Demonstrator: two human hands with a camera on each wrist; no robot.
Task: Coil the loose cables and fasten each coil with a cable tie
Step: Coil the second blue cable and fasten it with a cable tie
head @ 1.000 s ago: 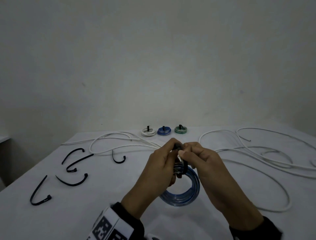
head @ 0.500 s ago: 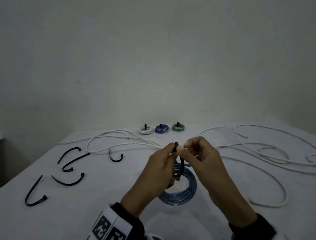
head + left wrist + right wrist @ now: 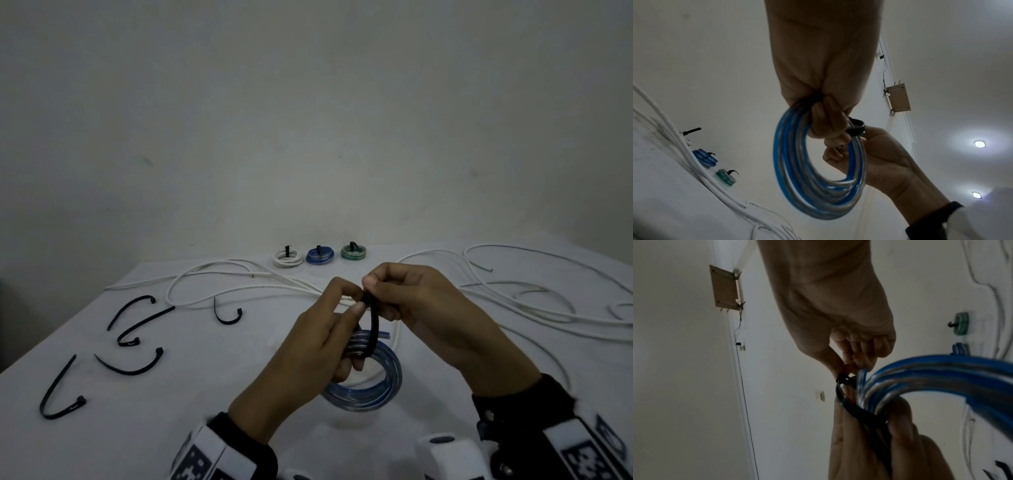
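Spare black ties (image 3: 128,346) lie at nine o'clock on the table (image 3: 205,394). At centre, the left hand (image 3: 308,346) clenches the blue coil (image 3: 373,387), held above the table. At one o'clock the right hand (image 3: 421,308) pinches the cable tie (image 3: 374,329) looped around it. Fastening is underway; next, probably, pull the tail snug.

Both hands are bare. The left hand (image 3: 308,346) ends in a dark cuff (image 3: 246,445), behind which sits a white band printed with black square markers. The right hand (image 3: 442,322) has a like cuff (image 3: 520,401), with a marker band and a white mount beside it.
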